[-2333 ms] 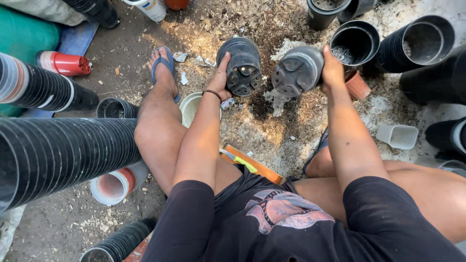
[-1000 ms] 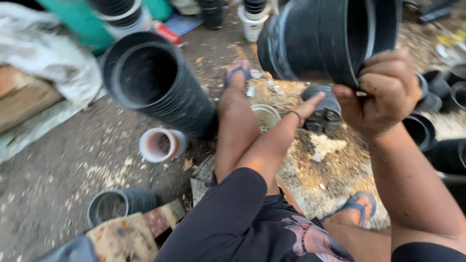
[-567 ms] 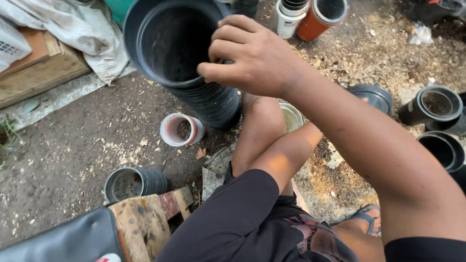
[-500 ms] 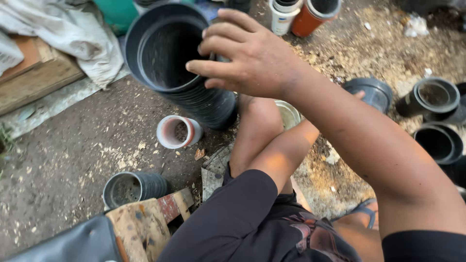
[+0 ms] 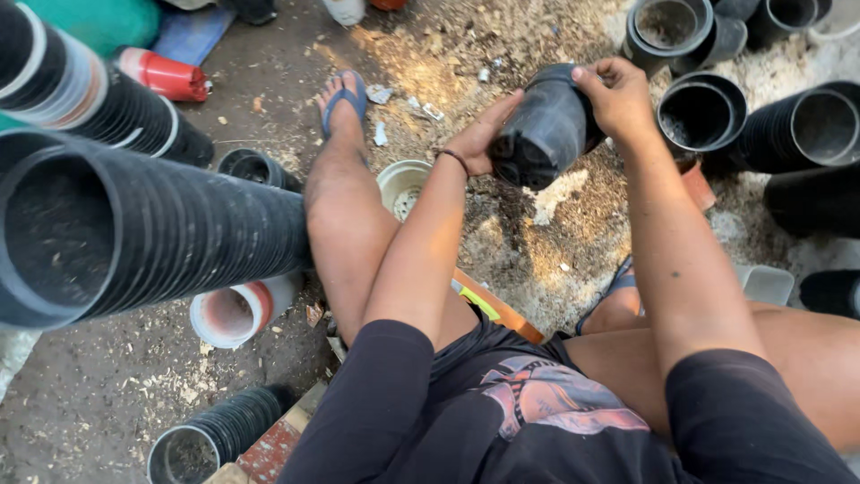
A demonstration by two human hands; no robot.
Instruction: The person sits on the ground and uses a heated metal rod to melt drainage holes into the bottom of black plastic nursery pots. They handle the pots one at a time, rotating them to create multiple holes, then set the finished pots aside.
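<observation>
right hand [image 5: 618, 94] back from stack [image 5: 134, 237], both hands now gripping pot [image 5: 542, 134]

We count two hands, the left hand [image 5: 479, 134] and the right hand [image 5: 618, 94], sharing one black pot [image 5: 546, 134]. We see three long stacks of black pots lying on their sides: one big stack [image 5: 152, 233], one upper stack [image 5: 90, 99] and one small stack [image 5: 219, 430]. We also count one red can [image 5: 166, 76], one white cup [image 5: 403, 184] and two blue sandals, one [image 5: 345, 94] and another [image 5: 614, 287].

Pot [image 5: 546, 130] between hands, above ground [image 5: 537, 233]
</observation>
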